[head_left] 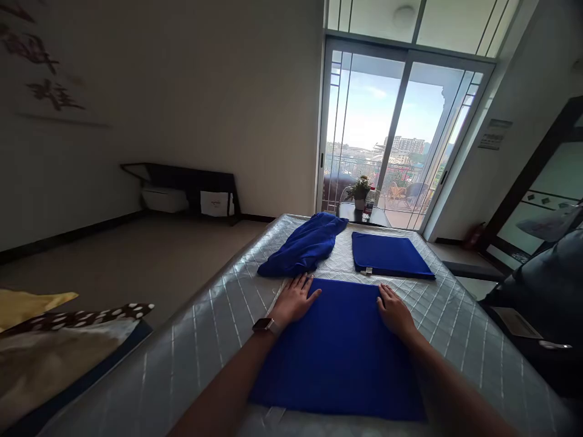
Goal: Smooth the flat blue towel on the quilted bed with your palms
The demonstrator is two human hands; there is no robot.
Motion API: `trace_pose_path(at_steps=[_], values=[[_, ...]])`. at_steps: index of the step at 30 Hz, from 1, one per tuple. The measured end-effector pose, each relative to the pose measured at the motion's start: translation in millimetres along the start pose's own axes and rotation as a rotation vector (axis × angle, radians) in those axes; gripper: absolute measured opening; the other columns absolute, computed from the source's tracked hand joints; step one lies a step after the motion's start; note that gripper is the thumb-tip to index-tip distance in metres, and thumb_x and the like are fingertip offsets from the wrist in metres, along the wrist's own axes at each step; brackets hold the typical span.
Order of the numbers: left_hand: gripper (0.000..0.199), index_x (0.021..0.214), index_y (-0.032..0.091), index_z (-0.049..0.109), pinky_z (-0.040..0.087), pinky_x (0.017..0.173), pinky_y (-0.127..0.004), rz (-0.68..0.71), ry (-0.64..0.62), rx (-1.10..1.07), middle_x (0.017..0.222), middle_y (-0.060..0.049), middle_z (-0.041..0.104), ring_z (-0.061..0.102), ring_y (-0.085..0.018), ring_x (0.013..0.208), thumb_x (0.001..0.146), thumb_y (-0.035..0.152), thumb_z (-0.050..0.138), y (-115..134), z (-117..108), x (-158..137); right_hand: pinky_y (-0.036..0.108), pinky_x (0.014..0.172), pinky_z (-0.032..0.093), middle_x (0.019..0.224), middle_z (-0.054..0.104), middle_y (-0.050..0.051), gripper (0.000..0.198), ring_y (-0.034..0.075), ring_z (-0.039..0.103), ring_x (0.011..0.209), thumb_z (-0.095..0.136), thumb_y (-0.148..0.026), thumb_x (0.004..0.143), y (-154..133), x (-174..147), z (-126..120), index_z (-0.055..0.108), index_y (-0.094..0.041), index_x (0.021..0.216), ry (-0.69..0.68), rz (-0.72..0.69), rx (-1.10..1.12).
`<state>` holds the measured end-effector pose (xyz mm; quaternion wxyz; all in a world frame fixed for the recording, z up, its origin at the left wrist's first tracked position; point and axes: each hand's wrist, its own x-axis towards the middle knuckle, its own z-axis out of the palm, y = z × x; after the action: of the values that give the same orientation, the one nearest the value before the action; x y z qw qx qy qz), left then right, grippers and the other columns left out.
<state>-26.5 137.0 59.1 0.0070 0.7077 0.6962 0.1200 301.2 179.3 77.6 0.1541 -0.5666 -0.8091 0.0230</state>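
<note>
Left hand (297, 300) and right hand (395, 311) are just flat at the near cloth (344, 355)'s far corners, grip uncurled, holding nothing.

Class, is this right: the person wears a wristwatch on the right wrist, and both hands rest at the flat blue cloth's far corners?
No: the wristwatch is on the left wrist, as the head view shows. The left hand and right hand do rest at the flat blue cloth's far corners.
</note>
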Motion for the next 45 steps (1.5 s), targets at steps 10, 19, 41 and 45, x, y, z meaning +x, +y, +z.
trace_pose_path(at_steps=[10,19,41,45], values=[[0.081,0.158,0.015,0.035,0.020,0.126,-0.051,0.009,0.026,-0.004,0.167,-0.014,0.035,0.028,-0.030,0.155,0.099,0.068,0.017,-3,5,1,0.041,0.128,0.014,0.166,0.028,0.013,0.064,0.021,0.017,0.156,0.024,-0.039,0.103,-13,-44,-4,0.033,-0.005,0.156,-0.048,-0.024,-0.101],[0.076,0.156,0.015,0.039,0.025,0.125,-0.052,0.038,0.032,0.041,0.164,-0.015,0.040,0.033,-0.029,0.154,0.101,0.064,0.020,0,1,0,0.039,0.128,0.014,0.168,0.023,0.012,0.068,0.020,0.014,0.157,0.020,-0.045,0.103,-17,-55,-6,0.027,-0.005,0.159,-0.141,0.056,0.011],[0.061,0.156,0.021,0.039,0.037,0.121,-0.055,0.374,0.107,-0.074,0.158,-0.013,0.049,0.038,-0.028,0.151,0.106,0.052,0.022,194,29,-19,0.040,0.127,0.015,0.167,0.022,0.014,0.061,0.023,0.017,0.156,0.025,-0.026,0.101,-11,-63,-7,0.028,-0.005,0.158,-0.109,0.021,0.102],[0.069,0.156,0.018,0.038,0.032,0.125,-0.052,0.302,0.012,-0.032,0.162,-0.012,0.042,0.033,-0.027,0.153,0.104,0.059,0.020,171,23,-24,0.042,0.127,0.015,0.166,0.024,0.015,0.063,0.024,0.019,0.156,0.027,-0.034,0.102,-13,-62,-8,0.029,-0.004,0.158,-0.091,0.048,0.137]])
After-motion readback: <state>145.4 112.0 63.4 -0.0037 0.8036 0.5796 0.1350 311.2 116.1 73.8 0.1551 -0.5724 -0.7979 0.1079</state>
